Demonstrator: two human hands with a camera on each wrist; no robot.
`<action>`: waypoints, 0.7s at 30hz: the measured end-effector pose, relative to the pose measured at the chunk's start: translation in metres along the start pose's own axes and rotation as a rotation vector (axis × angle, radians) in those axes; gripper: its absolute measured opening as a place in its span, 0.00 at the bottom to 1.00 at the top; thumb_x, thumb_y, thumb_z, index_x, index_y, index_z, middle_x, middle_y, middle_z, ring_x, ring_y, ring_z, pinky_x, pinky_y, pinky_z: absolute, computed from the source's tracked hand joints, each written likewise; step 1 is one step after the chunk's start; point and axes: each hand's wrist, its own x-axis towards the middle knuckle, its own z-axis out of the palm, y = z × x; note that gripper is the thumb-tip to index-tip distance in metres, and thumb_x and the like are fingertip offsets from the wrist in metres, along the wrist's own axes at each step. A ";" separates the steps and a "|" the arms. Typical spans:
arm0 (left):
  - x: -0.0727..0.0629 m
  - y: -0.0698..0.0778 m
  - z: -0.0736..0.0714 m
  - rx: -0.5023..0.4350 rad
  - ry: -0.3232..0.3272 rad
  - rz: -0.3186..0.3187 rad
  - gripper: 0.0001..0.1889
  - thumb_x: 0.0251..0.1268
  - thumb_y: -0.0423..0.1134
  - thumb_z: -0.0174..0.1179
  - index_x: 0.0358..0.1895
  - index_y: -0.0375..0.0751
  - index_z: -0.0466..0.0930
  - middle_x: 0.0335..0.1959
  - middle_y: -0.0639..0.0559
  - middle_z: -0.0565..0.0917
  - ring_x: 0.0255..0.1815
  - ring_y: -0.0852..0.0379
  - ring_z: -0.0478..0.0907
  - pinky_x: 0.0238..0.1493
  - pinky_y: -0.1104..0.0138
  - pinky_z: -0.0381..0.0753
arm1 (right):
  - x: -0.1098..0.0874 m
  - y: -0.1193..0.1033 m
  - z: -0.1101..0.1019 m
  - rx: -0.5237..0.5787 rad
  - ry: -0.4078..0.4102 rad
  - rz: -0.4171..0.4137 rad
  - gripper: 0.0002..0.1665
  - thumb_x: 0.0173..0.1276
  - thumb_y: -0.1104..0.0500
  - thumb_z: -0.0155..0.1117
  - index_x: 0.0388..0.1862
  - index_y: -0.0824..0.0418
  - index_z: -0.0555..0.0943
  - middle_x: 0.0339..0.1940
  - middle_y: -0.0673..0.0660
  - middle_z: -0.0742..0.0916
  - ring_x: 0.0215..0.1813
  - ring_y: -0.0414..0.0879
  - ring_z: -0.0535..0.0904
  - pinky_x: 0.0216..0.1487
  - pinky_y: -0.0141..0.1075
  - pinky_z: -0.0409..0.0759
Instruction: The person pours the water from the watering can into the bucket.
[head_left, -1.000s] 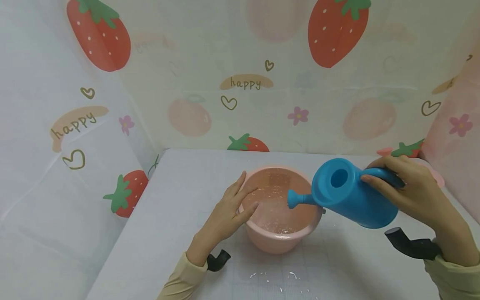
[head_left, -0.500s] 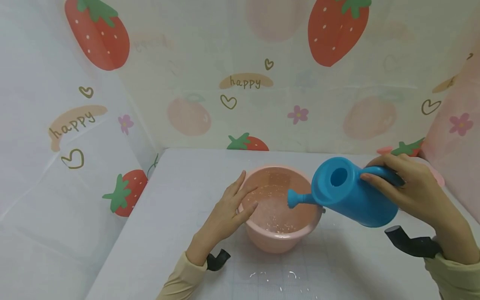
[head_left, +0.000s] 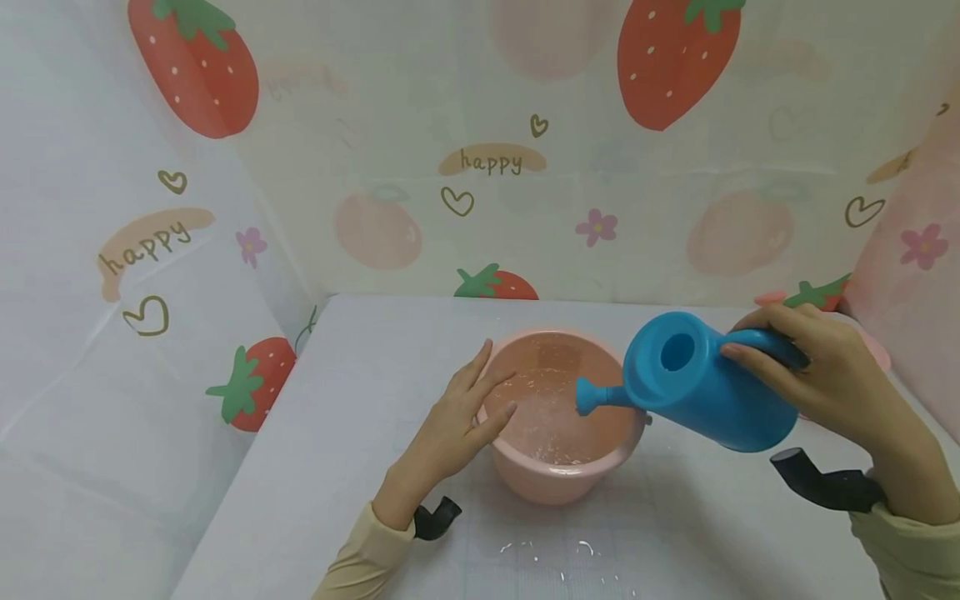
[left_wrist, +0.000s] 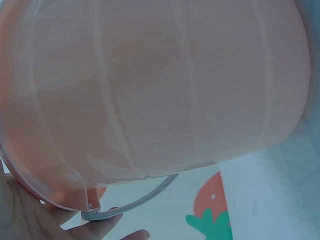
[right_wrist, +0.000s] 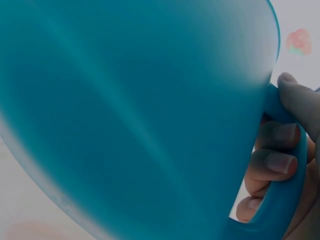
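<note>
A pink bucket (head_left: 551,487) stands on the table with rippling water (head_left: 551,417) and small bubbles inside. My left hand (head_left: 453,417) rests at its left rim, fingers spread and nearly straight. In the left wrist view, fingers (left_wrist: 95,227) lie beside the bucket's grey bail handle (left_wrist: 142,201). My right hand (head_left: 828,375) grips the handle (right_wrist: 285,200) of a blue watering can (head_left: 723,404), the fingers curled through its loop. The can is held tilted to the left, its spout (head_left: 600,397) over the bucket's opening. Its water level is hidden.
Water drops (head_left: 562,577) lie on the white table (head_left: 360,375) in front of the bucket. A strawberry-printed sheet (head_left: 555,183) hangs behind and at both sides. A pink item (head_left: 873,350) is partly hidden behind my right hand.
Both hands, the watering can and the bucket hold nearly the same places. The ripples and bubbles on the water differ, and the whole view has shifted slightly.
</note>
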 end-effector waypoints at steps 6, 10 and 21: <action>0.000 0.000 0.000 0.000 -0.006 0.000 0.26 0.67 0.63 0.43 0.65 0.62 0.66 0.75 0.57 0.46 0.73 0.54 0.48 0.60 0.43 0.65 | 0.001 0.001 0.001 0.025 0.007 -0.012 0.17 0.52 0.50 0.71 0.34 0.61 0.81 0.28 0.51 0.83 0.37 0.25 0.73 0.51 0.15 0.65; 0.000 0.001 -0.001 -0.001 -0.010 -0.002 0.26 0.66 0.63 0.42 0.65 0.61 0.66 0.75 0.57 0.45 0.74 0.53 0.48 0.60 0.43 0.64 | 0.001 0.001 0.000 0.032 0.003 -0.012 0.16 0.52 0.51 0.72 0.34 0.61 0.81 0.28 0.50 0.83 0.37 0.24 0.73 0.51 0.15 0.66; 0.000 0.001 -0.001 -0.002 -0.007 -0.002 0.26 0.66 0.63 0.43 0.65 0.62 0.66 0.75 0.58 0.45 0.73 0.52 0.49 0.59 0.43 0.65 | 0.002 0.002 -0.001 0.026 -0.020 -0.007 0.15 0.49 0.55 0.74 0.34 0.60 0.81 0.29 0.49 0.83 0.37 0.24 0.74 0.51 0.16 0.66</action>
